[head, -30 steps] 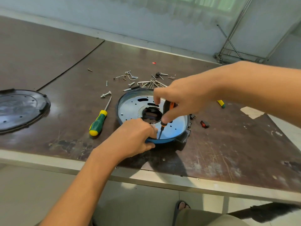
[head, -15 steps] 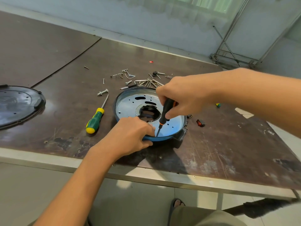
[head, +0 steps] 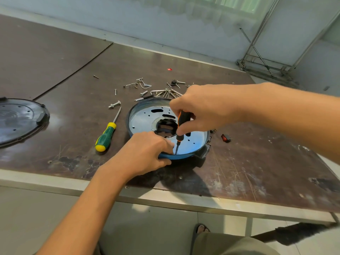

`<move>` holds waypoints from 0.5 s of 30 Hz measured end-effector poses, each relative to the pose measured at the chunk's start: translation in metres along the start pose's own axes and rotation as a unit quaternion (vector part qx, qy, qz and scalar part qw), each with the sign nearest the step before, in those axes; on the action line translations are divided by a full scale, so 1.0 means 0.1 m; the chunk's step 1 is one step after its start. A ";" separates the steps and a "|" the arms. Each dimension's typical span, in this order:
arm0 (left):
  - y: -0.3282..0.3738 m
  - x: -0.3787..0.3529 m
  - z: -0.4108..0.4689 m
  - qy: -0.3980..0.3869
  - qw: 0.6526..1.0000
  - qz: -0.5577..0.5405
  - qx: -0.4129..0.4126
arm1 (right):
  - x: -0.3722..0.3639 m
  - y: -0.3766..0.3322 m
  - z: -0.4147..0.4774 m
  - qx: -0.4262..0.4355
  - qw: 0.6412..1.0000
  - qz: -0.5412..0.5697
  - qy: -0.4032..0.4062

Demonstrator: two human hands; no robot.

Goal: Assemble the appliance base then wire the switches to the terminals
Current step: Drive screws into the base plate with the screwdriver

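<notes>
A round blue appliance base (head: pixel 145 118) with a metal plate and a central hole lies on the brown table (head: pixel 239 172). My right hand (head: pixel 204 107) grips a black and orange screwdriver (head: pixel 181 126), held nearly upright with its tip down on the plate near the front rim. My left hand (head: pixel 147 153) holds the base's near rim, thumb under the edge and fingers curled beside the screwdriver tip. A small red rocker switch (head: pixel 226 138) lies just right of the base. What sits under the tip is hidden.
A green and yellow screwdriver (head: pixel 105 137) lies left of the base. Loose screws, bolts and clips (head: pixel 156 90) are scattered behind it. A black round cover (head: pixel 16 120) rests at the far left. The table's metal front edge (head: pixel 165 197) runs below my arms.
The view has shifted slightly. Both hands stay on the base, and the screwdriver remains upright at the same spot near the front rim.
</notes>
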State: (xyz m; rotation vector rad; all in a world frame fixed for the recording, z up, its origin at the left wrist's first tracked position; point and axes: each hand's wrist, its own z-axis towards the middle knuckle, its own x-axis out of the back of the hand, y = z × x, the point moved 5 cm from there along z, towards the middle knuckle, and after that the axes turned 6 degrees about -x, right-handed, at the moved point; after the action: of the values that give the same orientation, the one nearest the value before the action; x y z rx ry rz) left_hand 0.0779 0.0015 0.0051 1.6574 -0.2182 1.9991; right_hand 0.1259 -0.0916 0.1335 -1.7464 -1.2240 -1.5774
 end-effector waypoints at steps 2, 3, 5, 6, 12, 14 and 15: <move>0.01 0.00 -0.01 0.004 1.000 -0.010 -0.004 | -0.01 0.01 0.00 -0.039 0.998 -0.048 0.022; 0.00 0.00 -0.02 0.007 1.000 -0.015 -0.004 | -0.01 0.02 0.00 -0.058 0.996 -0.068 0.027; 0.00 0.00 -0.02 0.008 1.000 -0.017 -0.004 | -0.05 0.06 0.00 -0.069 0.995 -0.067 -0.007; 0.00 0.00 -0.01 0.009 1.000 -0.017 -0.005 | -0.06 0.06 -0.02 -0.065 0.996 -0.032 -0.048; 0.00 -0.01 0.00 0.006 1.000 -0.012 -0.008 | 0.03 -0.01 -0.03 -0.022 0.999 -0.049 0.003; 0.00 0.00 -0.02 0.009 1.000 -0.021 -0.008 | 0.00 0.02 -0.01 -0.057 0.994 -0.085 0.029; 0.00 0.00 -0.02 0.007 1.000 -0.023 -0.011 | -0.02 0.04 0.00 -0.068 0.994 -0.081 0.019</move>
State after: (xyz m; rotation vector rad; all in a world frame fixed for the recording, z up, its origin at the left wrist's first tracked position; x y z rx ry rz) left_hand 0.0759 0.0021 0.0048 1.6200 -0.1942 1.9682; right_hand 0.1294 -0.0945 0.1327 -1.7267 -1.2959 -1.8176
